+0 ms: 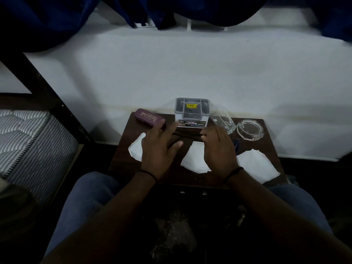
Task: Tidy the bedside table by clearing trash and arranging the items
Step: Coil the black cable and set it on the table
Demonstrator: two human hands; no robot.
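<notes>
left hand (160, 149): palm down, fingers straight and spread, lying flat on the left end of a dark folded cloth (187, 136); thumb angled toward the right hand.
right hand (219, 149): palm down, fingers curled, pinching the cloth's right end; grip detail is hard to read in the dim light.
cloth: stretched between both hands, on the bedside table (122, 159).
tissues: one crumpled white piece (136, 149) under/left of left hand, one (194, 159) between the hands, one (257, 166) right of right hand.
glasses case (149, 117): maroon, just beyond left fingertips.
organizer box (192, 111): grey, beyond both hands.
glass tumbler (222, 119): tipped, beyond right hand.
ashtray (250, 129): clear glass, right of tumbler.
</notes>
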